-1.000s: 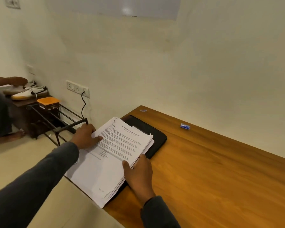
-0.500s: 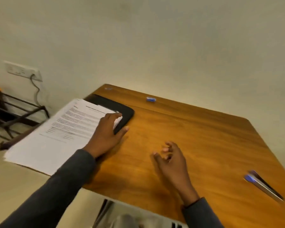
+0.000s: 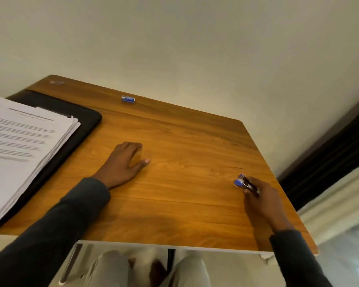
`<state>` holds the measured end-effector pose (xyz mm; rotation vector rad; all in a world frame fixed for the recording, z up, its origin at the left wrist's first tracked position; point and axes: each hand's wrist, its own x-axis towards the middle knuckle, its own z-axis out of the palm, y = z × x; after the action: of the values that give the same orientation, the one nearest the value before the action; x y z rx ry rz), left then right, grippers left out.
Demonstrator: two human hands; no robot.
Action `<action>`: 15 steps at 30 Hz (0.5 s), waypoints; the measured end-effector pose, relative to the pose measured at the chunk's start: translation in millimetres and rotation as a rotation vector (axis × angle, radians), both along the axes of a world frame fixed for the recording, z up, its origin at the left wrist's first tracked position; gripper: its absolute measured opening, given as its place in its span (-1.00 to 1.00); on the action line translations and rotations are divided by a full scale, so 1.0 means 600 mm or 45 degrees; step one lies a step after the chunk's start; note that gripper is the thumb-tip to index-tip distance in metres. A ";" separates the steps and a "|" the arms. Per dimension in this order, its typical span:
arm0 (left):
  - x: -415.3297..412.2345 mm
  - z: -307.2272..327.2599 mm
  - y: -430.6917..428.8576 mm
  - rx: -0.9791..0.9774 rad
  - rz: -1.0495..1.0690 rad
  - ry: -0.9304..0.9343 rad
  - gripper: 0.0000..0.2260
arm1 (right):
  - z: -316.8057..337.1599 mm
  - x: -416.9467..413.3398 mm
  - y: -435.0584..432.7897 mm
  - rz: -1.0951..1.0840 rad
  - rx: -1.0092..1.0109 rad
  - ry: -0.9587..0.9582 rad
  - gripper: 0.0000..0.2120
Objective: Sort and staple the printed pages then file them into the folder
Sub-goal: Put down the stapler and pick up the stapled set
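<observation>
Head view, looking down at a wooden table [image 3: 184, 141].

Black folder [image 3: 85, 119]: lies flat at the table's left side, rounded corner toward the middle. The view does not show whether anything is inside it.

Printed pages [image 3: 23, 146]: a thick, loose stack lying on top of the folder, not in it. Sheet edges are fanned unevenly at the corner nearest the folder's rounded corner. The stack covers most of the folder and overhangs it on the near left. The top sheet carries lines of text, too blurred to read.

Left hand [image 3: 122, 164]: palm down on the bare table, just right of the folder and apart from it. Fingers [image 3: 133, 146] are loosely bent with the thumb spread out, and they hold nothing. Dark sleeve [image 3: 56, 224] runs back across the near table edge.

Right hand [image 3: 263, 201]: far right of the folder, near the table's right edge. Fingers are curled round a blue and black stapler [image 3: 245, 183], gripping it. The blue end sticks out toward the folder side. Motion blur here, so I cannot tell whether the stapler touches the table.

Small blue box [image 3: 128, 99]: beyond the folder to its right, near the table's far edge, well apart from both hands. It is too small to show its contents.
</observation>
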<state>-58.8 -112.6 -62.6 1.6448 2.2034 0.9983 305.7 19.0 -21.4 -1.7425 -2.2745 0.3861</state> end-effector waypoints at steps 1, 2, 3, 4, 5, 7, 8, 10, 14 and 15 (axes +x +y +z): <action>-0.007 0.000 0.004 0.008 0.008 -0.003 -0.49 | 0.002 -0.004 0.006 0.004 0.014 0.001 -0.60; -0.015 0.000 0.007 0.014 0.022 -0.014 -0.49 | 0.004 -0.013 0.012 0.002 0.032 0.012 -0.63; -0.023 0.000 0.010 0.026 0.041 -0.023 -0.49 | 0.008 -0.028 0.018 0.019 0.058 0.034 -0.64; -0.034 0.000 0.016 0.044 0.071 -0.033 -0.49 | 0.013 -0.053 0.026 0.064 0.090 0.073 -0.65; -0.043 0.001 0.020 0.059 0.098 -0.047 -0.49 | 0.017 -0.081 0.030 0.129 0.126 0.124 -0.65; -0.058 0.006 0.035 0.058 0.131 -0.091 -0.49 | 0.029 -0.158 0.046 0.283 0.184 0.240 -0.66; -0.064 0.007 0.041 0.057 0.138 -0.132 -0.50 | 0.035 -0.201 0.055 0.348 0.200 0.286 -0.68; -0.080 0.008 0.053 0.098 0.190 -0.292 -0.53 | 0.040 -0.299 0.089 0.463 0.231 0.321 -0.72; -0.097 0.002 0.062 0.325 0.334 -0.724 -0.59 | 0.017 -0.482 0.161 0.601 0.236 0.260 -0.73; -0.098 0.000 0.064 0.363 0.350 -0.770 -0.60 | 0.008 -0.520 0.175 0.612 0.227 0.248 -0.71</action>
<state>-117.9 -74.3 -62.6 0.9423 1.9474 1.6830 -6.4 124.2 -16.8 -1.0163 -2.4742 0.4047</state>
